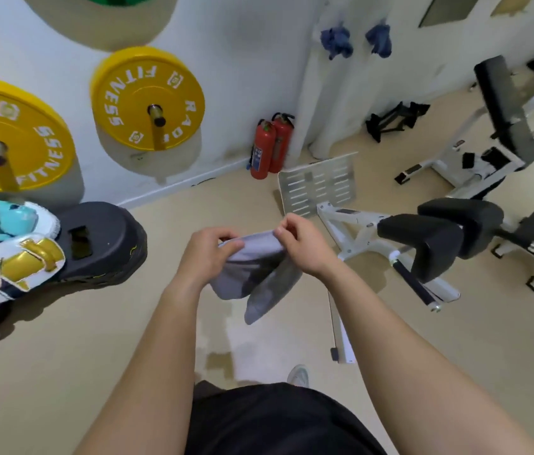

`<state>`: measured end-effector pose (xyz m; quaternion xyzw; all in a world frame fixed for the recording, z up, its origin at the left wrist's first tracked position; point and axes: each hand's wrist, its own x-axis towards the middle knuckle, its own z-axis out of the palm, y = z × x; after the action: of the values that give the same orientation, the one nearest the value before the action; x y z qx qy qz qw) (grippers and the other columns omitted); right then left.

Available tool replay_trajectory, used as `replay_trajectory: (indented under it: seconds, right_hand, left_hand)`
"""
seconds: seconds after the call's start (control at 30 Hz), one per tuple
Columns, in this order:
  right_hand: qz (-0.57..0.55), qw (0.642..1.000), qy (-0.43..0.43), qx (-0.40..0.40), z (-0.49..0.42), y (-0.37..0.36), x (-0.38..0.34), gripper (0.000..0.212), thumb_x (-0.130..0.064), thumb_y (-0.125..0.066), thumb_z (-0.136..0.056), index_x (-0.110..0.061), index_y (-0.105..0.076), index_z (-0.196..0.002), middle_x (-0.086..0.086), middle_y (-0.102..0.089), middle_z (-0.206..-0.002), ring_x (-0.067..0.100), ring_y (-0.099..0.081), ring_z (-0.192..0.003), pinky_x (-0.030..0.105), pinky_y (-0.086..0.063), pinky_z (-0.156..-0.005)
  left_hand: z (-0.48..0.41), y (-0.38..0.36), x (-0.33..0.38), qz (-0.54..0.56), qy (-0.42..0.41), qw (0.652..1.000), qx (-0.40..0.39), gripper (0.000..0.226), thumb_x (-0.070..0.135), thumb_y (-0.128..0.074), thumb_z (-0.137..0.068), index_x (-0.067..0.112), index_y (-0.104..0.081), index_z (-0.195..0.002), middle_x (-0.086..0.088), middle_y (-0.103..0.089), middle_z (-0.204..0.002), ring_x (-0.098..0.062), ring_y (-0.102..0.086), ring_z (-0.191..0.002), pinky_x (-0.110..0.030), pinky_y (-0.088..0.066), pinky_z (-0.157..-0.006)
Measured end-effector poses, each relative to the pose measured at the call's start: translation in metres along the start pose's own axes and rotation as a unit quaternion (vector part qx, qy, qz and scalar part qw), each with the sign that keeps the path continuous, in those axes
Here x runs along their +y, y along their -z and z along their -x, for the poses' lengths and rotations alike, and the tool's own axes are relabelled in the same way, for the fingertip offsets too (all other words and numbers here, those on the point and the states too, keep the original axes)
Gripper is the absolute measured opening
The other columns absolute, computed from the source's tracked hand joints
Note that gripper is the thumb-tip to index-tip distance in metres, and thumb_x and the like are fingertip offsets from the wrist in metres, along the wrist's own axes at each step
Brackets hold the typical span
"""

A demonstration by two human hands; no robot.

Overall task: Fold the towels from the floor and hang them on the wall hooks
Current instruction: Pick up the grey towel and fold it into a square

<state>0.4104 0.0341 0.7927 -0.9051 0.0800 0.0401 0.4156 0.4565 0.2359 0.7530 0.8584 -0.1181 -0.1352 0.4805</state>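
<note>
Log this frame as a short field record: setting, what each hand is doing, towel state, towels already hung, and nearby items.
setting: gym room, beige floor, white wall
left hand: pinching the top edge of the grey towel
right hand: pinching the same top edge, close to the left hand
towel state: held in the air, doubled over, two lobes hanging down
hung towels: two blue towels up on the far wall; hooks not visible
nearby: yellow weight plates, two red fire extinguishers, black padded bench

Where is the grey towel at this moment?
The grey towel is at the centre of the head view, held above the floor between the left hand and right hand.
</note>
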Motion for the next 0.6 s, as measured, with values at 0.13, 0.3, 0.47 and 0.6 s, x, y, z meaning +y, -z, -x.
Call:
replay_trajectory:
  seconds: [0.13,0.3,0.47,0.6]
  right_hand:
    - [0.046,0.997,0.009,0.054,-0.011,-0.009,-0.008,0.018,-0.021,-0.056,-0.097,-0.021,-0.056,-0.079,-0.005,-0.06,-0.075,0.017,-0.057,-0.076,0.033,-0.046,-0.069]
    - [0.012,0.988,-0.026,0.15,-0.019,-0.025,-0.015,0.014,-0.024,-0.058,-0.096,-0.017,-0.064,-0.084,-0.006,-0.065,-0.078,0.014,-0.06,-0.079,0.031,-0.047,-0.07]
    - [-0.023,0.978,-0.047,0.201,-0.021,-0.047,-0.026,0.012,-0.025,-0.062,-0.093,-0.021,-0.067,-0.083,-0.01,-0.067,-0.079,0.011,-0.062,-0.08,0.029,-0.049,-0.074]
    - [-0.056,0.986,-0.048,0.151,-0.02,-0.073,-0.033,0.012,-0.025,-0.065,-0.092,-0.018,-0.069,-0.083,-0.009,-0.066,-0.074,0.008,-0.058,-0.071,0.027,-0.047,-0.071]
  left_hand:
    - [0.01,0.019,-0.022,-0.005,0.02,1.0,0.017,0.019,0.018,-0.065,-0.089,0.032,-0.07,-0.079,0.012,-0.071,-0.081,-0.002,-0.061,-0.08,-0.015,-0.042,-0.068]
    - [0.017,0.059,-0.053,-0.015,0.039,0.998,0.044,0.012,0.017,-0.065,-0.092,0.017,-0.075,-0.097,0.005,-0.074,-0.094,-0.014,-0.062,-0.093,-0.026,-0.04,-0.078]
    - [0.025,0.099,-0.08,0.028,0.061,0.994,0.082,0.005,0.018,-0.071,-0.09,0.022,-0.073,-0.09,0.008,-0.071,-0.088,-0.015,-0.064,-0.086,-0.024,-0.046,-0.073]
    - [0.027,0.11,-0.085,0.085,0.062,0.991,0.079,0.005,0.017,-0.072,-0.088,0.021,-0.074,-0.091,0.001,-0.071,-0.083,-0.013,-0.062,-0.077,-0.02,-0.047,-0.069]
